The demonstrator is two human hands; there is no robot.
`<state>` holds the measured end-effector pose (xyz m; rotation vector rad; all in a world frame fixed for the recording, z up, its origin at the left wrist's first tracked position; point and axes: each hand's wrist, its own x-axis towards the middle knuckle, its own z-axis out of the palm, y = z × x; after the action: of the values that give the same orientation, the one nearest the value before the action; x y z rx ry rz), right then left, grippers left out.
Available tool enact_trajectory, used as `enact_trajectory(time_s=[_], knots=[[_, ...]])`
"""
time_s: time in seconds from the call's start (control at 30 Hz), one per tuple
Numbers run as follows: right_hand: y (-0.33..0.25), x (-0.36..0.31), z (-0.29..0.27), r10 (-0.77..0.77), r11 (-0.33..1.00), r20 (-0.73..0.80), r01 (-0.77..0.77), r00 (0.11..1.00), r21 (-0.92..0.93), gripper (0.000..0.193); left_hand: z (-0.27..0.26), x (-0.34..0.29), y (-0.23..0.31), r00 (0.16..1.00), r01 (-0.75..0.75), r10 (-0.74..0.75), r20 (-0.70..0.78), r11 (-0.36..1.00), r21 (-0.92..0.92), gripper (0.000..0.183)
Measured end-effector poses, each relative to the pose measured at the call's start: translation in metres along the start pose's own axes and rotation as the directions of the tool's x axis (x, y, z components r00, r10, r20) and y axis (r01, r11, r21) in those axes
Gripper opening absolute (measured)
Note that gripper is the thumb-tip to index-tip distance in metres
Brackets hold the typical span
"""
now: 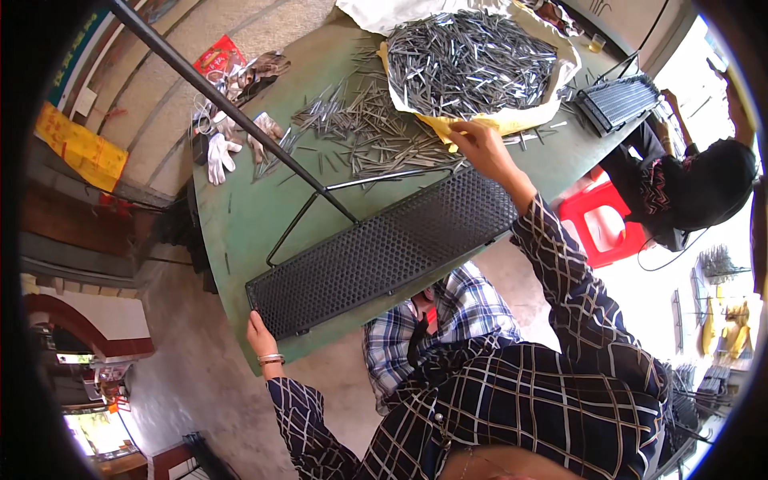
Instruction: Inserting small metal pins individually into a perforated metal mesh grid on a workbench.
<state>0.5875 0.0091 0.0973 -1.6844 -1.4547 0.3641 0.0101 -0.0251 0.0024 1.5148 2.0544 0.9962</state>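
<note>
Checked shirt (544, 388), black perforated panel (360, 268), left hand (262, 338) touching its left end, right hand (485, 150) near its right end, grips unclear

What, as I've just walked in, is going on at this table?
The person's left hand is at the left end of a long black perforated rectangular tray on a green table. Their right hand is near a pale, yellow-edged sack heaped with thin grey metal rods; whether it holds any is unclear. More rods lie scattered beyond the tray. At the right, another person in dark clothing is beside a dark rectangular rack.
</note>
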Motion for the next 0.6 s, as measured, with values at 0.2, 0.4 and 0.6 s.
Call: enact_trajectory(time_s=[0.2, 0.4, 0.6], knots=[[0.052, -0.072, -0.032, 0.158, 0.987, -0.296, -0.148, 0.942, 0.055, 0.022, 0.000, 0.000, 0.004, 0.999, 0.004, -0.003, -0.038, 0.999, 0.036, 0.047], [0.064, -0.114, -0.025, 0.343, 0.919, -0.157, -0.296, 0.926, 0.262, 0.038, -0.007, 0.010, -0.003, 0.999, -0.013, 0.010, 0.037, 0.997, 0.080, 0.048], [0.069, -0.117, -0.015, 0.493, 0.733, 0.031, -0.434, 0.870, 0.524, 0.041, -0.008, 0.007, -0.004, 0.998, 0.012, -0.013, 0.057, 1.000, 0.021, 0.047]])
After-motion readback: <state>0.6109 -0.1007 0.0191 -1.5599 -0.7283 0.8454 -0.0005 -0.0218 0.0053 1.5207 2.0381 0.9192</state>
